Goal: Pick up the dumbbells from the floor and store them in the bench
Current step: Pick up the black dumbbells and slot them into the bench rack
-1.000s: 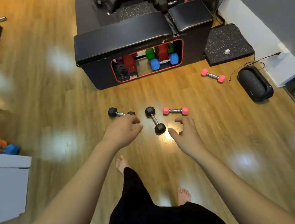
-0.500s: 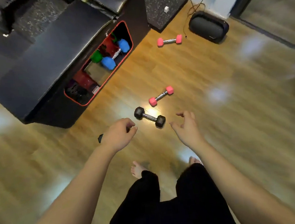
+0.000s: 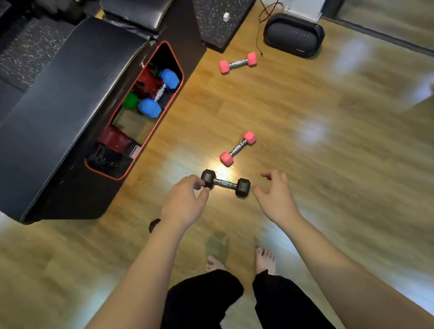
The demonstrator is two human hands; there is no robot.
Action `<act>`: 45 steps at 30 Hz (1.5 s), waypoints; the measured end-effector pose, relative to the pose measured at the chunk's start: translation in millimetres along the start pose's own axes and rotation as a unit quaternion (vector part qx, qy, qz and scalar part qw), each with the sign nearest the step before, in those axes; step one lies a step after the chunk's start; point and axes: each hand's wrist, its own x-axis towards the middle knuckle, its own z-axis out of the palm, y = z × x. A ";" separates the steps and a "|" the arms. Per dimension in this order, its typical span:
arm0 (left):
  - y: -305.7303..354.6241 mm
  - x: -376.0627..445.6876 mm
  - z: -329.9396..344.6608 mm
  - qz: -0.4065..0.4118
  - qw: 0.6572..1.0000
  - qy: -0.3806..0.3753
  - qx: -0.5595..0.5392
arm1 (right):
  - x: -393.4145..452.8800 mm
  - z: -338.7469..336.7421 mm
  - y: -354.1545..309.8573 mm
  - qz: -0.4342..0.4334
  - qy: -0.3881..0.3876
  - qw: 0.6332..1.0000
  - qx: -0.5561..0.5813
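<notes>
A black hex dumbbell (image 3: pixel 225 186) lies on the wooden floor between my hands. My left hand (image 3: pixel 185 203) hovers with loosely curled fingers, its fingertips right beside the dumbbell's left head, holding nothing. My right hand (image 3: pixel 273 196) is spread just right of the other head. A second black dumbbell (image 3: pixel 154 224) is mostly hidden under my left wrist. One pink dumbbell (image 3: pixel 237 149) lies just beyond, another pink dumbbell (image 3: pixel 238 62) farther off. The black bench (image 3: pixel 49 121) has a red-rimmed opening (image 3: pixel 152 132) that holds a blue dumbbell (image 3: pixel 158 93) and other weights.
A black speaker (image 3: pixel 294 35) with a cable stands at the far right by the wall. A speckled rubber mat (image 3: pixel 220 9) lies beside the bench. My bare feet (image 3: pixel 265 260) stand just behind my hands. Open wooden floor stretches to the right.
The view has swung and dropped closer to the floor. Both hands have closed in on the black dumbbell, my left fingertips now at its head. The second black dumbbell has slid under my left wrist.
</notes>
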 end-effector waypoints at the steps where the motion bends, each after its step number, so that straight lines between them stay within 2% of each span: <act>1: -4.5 2.6 5.9 -0.005 1.000 0.006 -0.015 | 5.0 6.1 2.5 0.005 -0.003 1.000 0.001; 5: -23.5 11.5 28.2 -0.007 0.999 -0.023 -0.041 | 22.6 27.7 10.0 0.033 0.004 0.999 0.003; 11: -59.3 78.8 40.1 0.041 0.996 -0.029 0.073 | 50.2 67.9 17.4 0.039 0.031 0.996 -0.071; 15: -89.4 137.9 66.7 0.069 0.994 -0.037 0.081 | 77.5 112.2 44.5 0.078 0.045 0.991 -0.104; 19: -136.8 203.7 128.1 0.054 0.993 -0.065 0.087 | 124.9 162.6 100.9 0.104 0.052 0.988 -0.100; 25: -209.5 295.7 262.7 -0.022 0.989 -0.122 0.084 | 219.1 240.6 221.3 0.167 0.021 0.974 -0.151; 30: -248.9 349.3 338.7 -0.037 0.990 -0.124 0.057 | 268.1 298.7 288.7 0.207 0.004 0.964 -0.164; 35: -269.5 380.2 377.6 -0.047 0.988 -0.142 -0.035 | 292.0 335.6 327.1 0.206 0.018 0.969 -0.134; 39: -279.8 384.9 391.3 -0.048 0.986 -0.133 -0.089 | 299.2 347.2 346.7 0.232 0.062 0.970 -0.043; 45: -283.6 385.0 399.6 -0.028 0.992 -0.088 -0.081 | 298.4 359.8 351.2 0.233 0.128 0.964 0.017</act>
